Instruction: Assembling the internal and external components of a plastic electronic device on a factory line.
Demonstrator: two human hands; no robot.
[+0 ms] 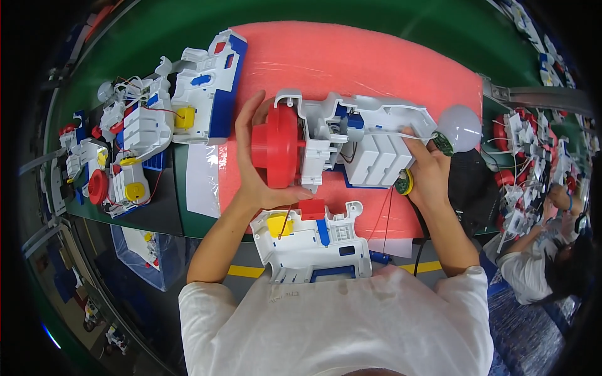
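Note:
A white plastic housing half (367,106) with a ribbed white box inside lies in front of me over the pink foam sheet (376,62). Spread around the red round part (282,147) at its left end is my left hand (251,169), fingers behind and thumb below. My right hand (428,166) grips the right end, its fingers bent at the white box. Beside those fingers are a white dome (461,127) on a green circuit board and a small yellow-rimmed round part (404,182). Closer to me rests a second white housing half (313,250) with a yellow piece (279,224).
At the left, several partly assembled white, red and blue units (147,131) stand on a dark surface. A plastic-lined bin (147,254) sits below them. On the right, a co-worker (533,263) works by more red and white units (523,156). A metal rail (539,96) juts in there.

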